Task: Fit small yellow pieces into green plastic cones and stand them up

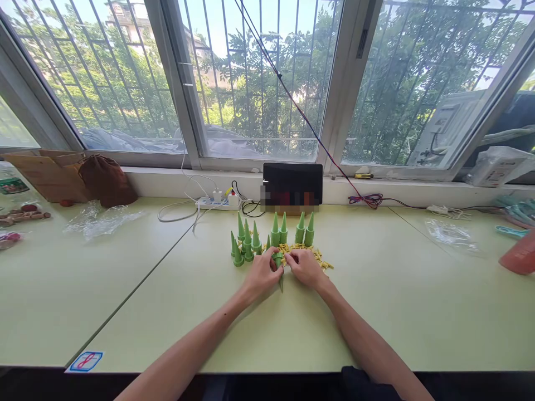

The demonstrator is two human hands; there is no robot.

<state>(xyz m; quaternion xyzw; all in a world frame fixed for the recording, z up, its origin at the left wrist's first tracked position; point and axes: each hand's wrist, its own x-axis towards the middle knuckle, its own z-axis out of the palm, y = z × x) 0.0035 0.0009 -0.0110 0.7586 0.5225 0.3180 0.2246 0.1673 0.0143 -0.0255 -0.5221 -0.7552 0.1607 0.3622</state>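
Note:
Both hands meet at the middle of a pale green table (pixel 376 312). My left hand (pixel 262 275) is closed round a green cone (pixel 278 262) whose pointed tip sticks out toward me below the fingers. My right hand (pixel 306 267) is pinched at the cone's wide end, on what looks like a small yellow piece. Just behind the hands lies a heap of small yellow pieces (pixel 301 252). Several green cones (pixel 276 231) stand upright behind and to the left of that heap.
A black device (pixel 292 184) and a white power strip (pixel 217 201) with cables sit by the window sill. A brown bag (pixel 106 179), a cardboard box (pixel 45 175) and plastic wrap (pixel 100 218) lie at the left. More plastic (pixel 451 234) and an orange object (pixel 522 253) are on the right.

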